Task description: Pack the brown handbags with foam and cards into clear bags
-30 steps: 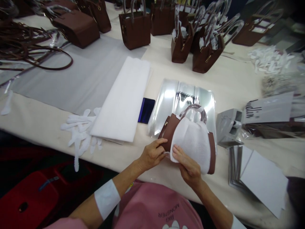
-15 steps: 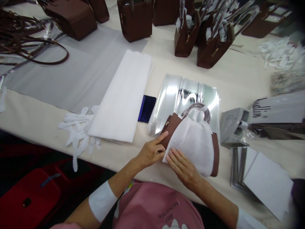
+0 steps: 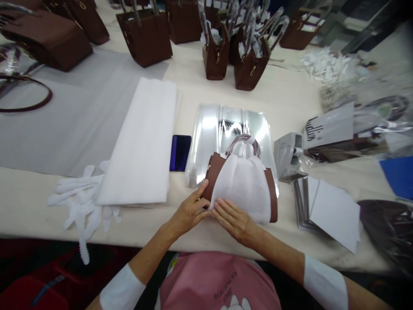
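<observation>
A brown handbag (image 3: 273,193) lies on a stack of clear plastic bags (image 3: 202,129), with a white foam sheet (image 3: 241,189) over its front and its wrapped handles pointing away from me. My left hand (image 3: 190,211) grips the bag's lower left corner, index finger along the brown side and the other fingers curled at the sheet's edge. Beside it my right hand (image 3: 234,218) lies flat on the lower left part of the sheet, fingers stretched out and holding nothing.
To the left are a phone (image 3: 180,153), folded white foam sheets (image 3: 138,142) and white foam cutouts (image 3: 84,193). Several brown handbags (image 3: 146,38) stand at the back. Grey-white cards (image 3: 335,211), a grey box (image 3: 288,155) and a plastic-wrapped bag (image 3: 342,148) are at the right.
The view has shifted to the right, so most things appear further left. Both hands stay at the bag's lower left corner, with the right hand still flat on the sheet.
</observation>
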Motion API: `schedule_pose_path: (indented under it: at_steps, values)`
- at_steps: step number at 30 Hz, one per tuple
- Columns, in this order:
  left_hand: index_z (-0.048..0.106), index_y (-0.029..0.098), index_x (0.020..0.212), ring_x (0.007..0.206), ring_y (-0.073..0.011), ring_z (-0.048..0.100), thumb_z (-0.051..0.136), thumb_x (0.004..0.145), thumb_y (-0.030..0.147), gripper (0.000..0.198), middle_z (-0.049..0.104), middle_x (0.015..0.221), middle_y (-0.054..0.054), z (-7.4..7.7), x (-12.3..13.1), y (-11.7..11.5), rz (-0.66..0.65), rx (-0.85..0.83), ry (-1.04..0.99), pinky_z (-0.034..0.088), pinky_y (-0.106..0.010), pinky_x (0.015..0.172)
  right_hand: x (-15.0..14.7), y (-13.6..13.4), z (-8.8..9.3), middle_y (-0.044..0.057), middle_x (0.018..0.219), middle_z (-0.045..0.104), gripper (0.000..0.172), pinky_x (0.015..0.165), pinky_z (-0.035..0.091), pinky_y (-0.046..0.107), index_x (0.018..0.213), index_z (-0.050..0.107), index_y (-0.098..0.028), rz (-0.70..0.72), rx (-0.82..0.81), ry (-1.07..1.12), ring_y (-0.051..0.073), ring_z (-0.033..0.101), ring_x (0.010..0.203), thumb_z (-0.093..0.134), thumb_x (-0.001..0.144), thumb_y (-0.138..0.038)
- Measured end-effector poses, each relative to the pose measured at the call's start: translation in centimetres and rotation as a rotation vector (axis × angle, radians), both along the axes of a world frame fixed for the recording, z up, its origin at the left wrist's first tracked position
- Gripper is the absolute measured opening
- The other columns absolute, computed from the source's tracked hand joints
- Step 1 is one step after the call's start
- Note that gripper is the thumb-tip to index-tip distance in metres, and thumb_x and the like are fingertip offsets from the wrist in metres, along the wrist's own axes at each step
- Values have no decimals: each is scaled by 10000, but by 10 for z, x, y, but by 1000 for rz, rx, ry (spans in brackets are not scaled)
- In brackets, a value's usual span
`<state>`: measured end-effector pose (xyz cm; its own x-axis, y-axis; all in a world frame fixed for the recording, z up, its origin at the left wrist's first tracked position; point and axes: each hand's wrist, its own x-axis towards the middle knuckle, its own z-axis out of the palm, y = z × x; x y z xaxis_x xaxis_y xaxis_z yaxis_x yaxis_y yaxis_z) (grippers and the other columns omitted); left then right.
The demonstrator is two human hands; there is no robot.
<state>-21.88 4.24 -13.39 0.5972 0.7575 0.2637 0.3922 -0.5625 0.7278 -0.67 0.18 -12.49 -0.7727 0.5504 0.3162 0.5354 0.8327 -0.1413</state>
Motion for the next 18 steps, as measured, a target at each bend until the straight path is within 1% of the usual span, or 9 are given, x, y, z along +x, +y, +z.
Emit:
schedule_pose_path:
  at_steps: [3,7,8,10,12,13,14,16,18]
  values:
    - [507,134,1018,1283,-248,321,531,827,180,198,154,1450,-191,-7,-2,5,-14,55,-29,421,-368,966,-2,-1,5,165,1230,530,339,1003,398,445,1175,517,-30,-31,-9,-1,273,321,1270,389,862,-44]
    - [407,213,1252,1230,-242,398,516,829,130,445,252,1430,-142,-10,-3,16,-170,170,47,455,-391,930,12,-8,12,96,1241,536,362,1050,321,465,1200,504,-119,-89,-20,77,230,341,1269,477,839,-94]
    - [419,228,1249,1217,-243,412,512,829,122,443,254,1430,-132,-10,-3,18,-195,182,64,461,-397,920,20,-12,12,90,1275,506,396,1055,288,498,1224,484,-148,-216,-4,142,238,330,1275,505,829,-116]
    - [436,228,1237,1218,-252,406,510,828,114,432,237,1435,-132,-10,-2,20,-203,177,72,460,-413,919,38,-23,10,106,1352,412,475,1042,243,562,1276,428,-183,-673,19,335,274,292,1292,546,816,-190]
    - [436,222,1238,1237,-254,381,498,829,98,432,233,1435,-132,-10,-1,20,-198,160,66,445,-425,937,53,-33,4,135,1355,399,483,1001,307,560,1291,408,-174,-1130,-143,564,293,329,1269,516,838,-302]
    - [435,222,1240,1245,-253,371,491,830,91,434,236,1434,-129,-10,-1,20,-196,154,65,438,-428,947,57,-37,1,143,1317,443,468,954,382,534,1281,418,-163,-1268,-307,686,290,397,1226,467,860,-361]
    - [436,222,1240,1250,-252,365,486,831,87,433,240,1433,-127,-9,-1,20,-193,152,66,432,-429,955,60,-40,-2,139,1257,503,463,880,464,496,1263,434,-159,-1337,-492,811,280,477,1154,415,875,-410]
    - [443,211,1234,1254,-255,361,478,834,91,420,247,1428,-131,-6,-1,21,-183,166,60,428,-426,962,60,-39,-3,110,1131,587,463,698,564,393,1209,476,-163,-1340,-768,1038,248,587,985,375,875,-468]
    - [449,187,1227,1254,-265,362,482,833,101,404,257,1420,-148,0,-2,24,-158,202,46,429,-420,964,58,-32,3,78,1045,612,455,605,577,321,1154,516,-168,-1304,-818,1178,215,607,876,431,844,-490]
